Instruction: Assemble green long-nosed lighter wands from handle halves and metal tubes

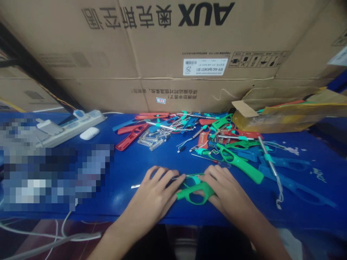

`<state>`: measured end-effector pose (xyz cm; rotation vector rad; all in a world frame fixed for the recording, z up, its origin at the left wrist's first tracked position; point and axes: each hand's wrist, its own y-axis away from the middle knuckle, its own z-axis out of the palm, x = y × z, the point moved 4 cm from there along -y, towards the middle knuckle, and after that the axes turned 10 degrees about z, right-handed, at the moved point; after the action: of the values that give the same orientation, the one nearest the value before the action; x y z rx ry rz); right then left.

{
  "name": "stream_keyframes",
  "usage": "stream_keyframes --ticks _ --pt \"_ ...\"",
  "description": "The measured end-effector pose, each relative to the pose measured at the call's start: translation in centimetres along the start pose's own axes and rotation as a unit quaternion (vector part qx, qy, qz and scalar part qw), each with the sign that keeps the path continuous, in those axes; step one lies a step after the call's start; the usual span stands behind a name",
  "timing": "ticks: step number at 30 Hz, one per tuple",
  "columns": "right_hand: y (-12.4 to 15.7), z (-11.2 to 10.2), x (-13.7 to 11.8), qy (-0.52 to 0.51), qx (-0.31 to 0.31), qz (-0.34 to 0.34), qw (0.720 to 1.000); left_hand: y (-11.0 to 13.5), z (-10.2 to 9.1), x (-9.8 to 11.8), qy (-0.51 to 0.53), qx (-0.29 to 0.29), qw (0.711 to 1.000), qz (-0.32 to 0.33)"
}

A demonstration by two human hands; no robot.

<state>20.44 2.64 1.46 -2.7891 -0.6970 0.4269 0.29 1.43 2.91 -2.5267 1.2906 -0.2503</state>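
Note:
Near the front of the blue table, my two hands meet over a green lighter handle shell (194, 194) with a large trigger loop. My right hand (221, 187) is closed around the shell's right end. My left hand (159, 187) is closed at its left, gripping a thin metal lighter tube (135, 186) whose tip sticks out past the fingers. A teal trigger piece (195, 179) shows between the hands, and the fingertips cover part of the joint. Just behind my right hand lies another green handle shell (241, 164).
A pile of red, blue and green lighter parts (189, 124) spreads behind my hands, with clear fuel cases (153, 139) and wired tubes (268, 157). A taped carton (284, 117) stands back right; a power strip (73, 126) and white earbud case (89, 133) lie left. Tall cardboard (162, 47) walls the back.

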Motion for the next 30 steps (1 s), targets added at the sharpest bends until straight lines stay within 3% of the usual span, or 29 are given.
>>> stream_keyframes --ticks 9,22,30 --pt "-0.1 -0.5 -0.2 -0.039 0.002 0.014 0.999 0.6 -0.3 -1.0 0.063 0.092 0.991 -0.07" --pt "0.0 -0.4 0.0 -0.047 -0.009 0.027 0.999 0.4 -0.1 -1.1 0.072 0.08 0.99 -0.09" --pt "0.4 0.4 -0.4 -0.045 -0.069 -0.008 0.997 0.4 0.0 -1.2 0.086 0.08 0.988 -0.095"
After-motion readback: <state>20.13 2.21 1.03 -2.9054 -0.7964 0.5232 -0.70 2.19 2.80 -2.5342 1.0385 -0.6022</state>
